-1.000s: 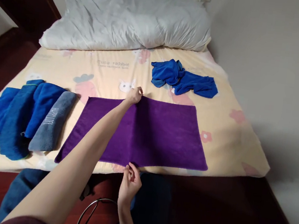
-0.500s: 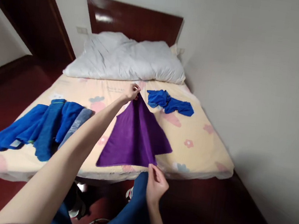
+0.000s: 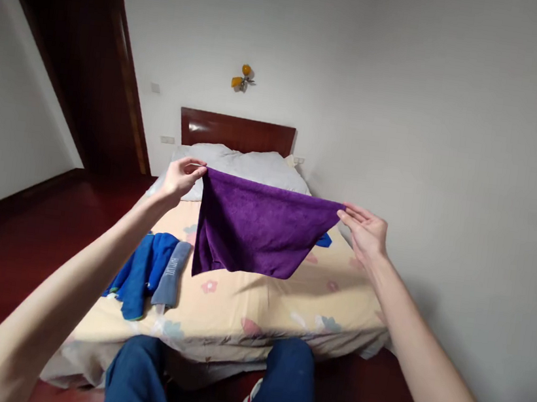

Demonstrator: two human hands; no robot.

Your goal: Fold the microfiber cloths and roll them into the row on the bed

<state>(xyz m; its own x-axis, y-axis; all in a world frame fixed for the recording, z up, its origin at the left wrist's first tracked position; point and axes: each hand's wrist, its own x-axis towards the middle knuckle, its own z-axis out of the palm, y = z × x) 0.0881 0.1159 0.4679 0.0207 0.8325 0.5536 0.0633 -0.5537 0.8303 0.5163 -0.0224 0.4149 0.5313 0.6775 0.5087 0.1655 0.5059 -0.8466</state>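
A purple towel (image 3: 265, 227) hangs stretched in the air above the bed, its top edge pulled nearly straight. My left hand (image 3: 183, 176) pinches its upper left corner, and my right hand (image 3: 364, 230) pinches the upper right one. The cloth's lower edge hangs loose, with a fold on the left side. To the left on the bed lie several folded cloths, blue (image 3: 140, 276) and grey-blue (image 3: 172, 274), the latter with white lettering. Behind the towel, only a corner of another blue cloth (image 3: 324, 240) shows.
The bed (image 3: 233, 315) has a cream sheet with pink and blue prints. Grey-white bedding (image 3: 273, 167) lies against the brown headboard (image 3: 238, 132). A white wall (image 3: 472, 188) runs along the right, and a dark door (image 3: 82, 71) stands at the left.
The purple towel has been lifted off the bed and spread sideways. My right hand has risen to the right; my left has moved left. The view has tilted up, showing the wall lamp.
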